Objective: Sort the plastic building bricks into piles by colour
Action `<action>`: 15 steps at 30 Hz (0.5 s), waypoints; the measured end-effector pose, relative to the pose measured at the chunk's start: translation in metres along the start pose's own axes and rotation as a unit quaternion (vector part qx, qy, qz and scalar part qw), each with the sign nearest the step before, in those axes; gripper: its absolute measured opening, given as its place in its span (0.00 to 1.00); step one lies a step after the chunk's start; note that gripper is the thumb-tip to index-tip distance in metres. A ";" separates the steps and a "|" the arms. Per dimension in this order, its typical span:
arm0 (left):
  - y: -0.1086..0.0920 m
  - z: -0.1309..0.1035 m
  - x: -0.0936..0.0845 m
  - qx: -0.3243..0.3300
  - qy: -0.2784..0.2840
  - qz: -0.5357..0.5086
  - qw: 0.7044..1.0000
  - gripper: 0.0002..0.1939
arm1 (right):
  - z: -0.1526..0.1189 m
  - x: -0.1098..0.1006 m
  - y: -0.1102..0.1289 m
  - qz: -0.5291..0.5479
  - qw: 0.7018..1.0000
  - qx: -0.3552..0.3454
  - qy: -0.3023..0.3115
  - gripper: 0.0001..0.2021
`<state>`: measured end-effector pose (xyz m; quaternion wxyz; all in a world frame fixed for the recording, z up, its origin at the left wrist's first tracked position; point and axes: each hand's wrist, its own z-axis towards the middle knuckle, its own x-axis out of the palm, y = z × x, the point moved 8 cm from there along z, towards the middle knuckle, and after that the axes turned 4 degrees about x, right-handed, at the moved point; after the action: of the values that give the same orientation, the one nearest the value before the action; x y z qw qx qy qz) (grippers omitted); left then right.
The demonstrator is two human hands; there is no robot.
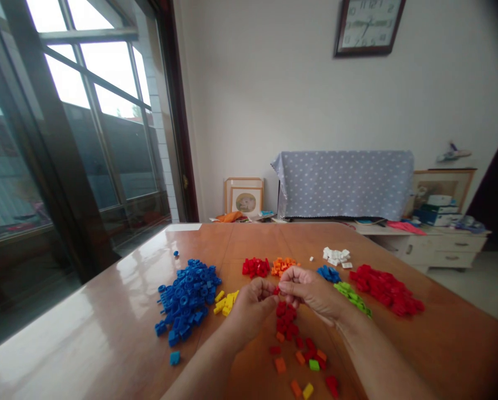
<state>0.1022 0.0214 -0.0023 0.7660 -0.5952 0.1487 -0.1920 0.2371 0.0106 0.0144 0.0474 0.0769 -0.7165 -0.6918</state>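
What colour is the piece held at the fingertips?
The held piece is red; it shows in the head view.

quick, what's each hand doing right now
Left hand: fingers pinched on a small red piece
Right hand: fingers closed at the same piece

Up on the wall, a dark-framed clock [370, 26] is seen. Below it, a low cabinet [452, 248] is partly covered by a dotted gray cloth [344, 183], with framed pictures [245, 199] propped to one side. A sliding glass door [86, 111] is set at the left.
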 end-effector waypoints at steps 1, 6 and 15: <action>0.000 0.000 0.000 0.000 -0.002 0.004 1.000 0.11 | -0.001 0.000 0.001 -0.004 1.000 0.000 0.000 0.16; -0.001 -0.001 -0.002 0.000 -0.011 0.028 1.000 0.10 | -0.001 0.001 0.000 -0.027 1.000 0.000 0.005 0.15; 0.010 0.000 -0.004 -0.028 -0.021 0.083 0.996 0.10 | 0.005 0.001 -0.011 -0.072 0.997 0.006 0.011 0.11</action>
<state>0.0997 0.0254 -0.0121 0.7655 -0.6058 0.1866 -0.1108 0.2356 0.0147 0.0033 0.0054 0.1360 -0.7129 -0.6880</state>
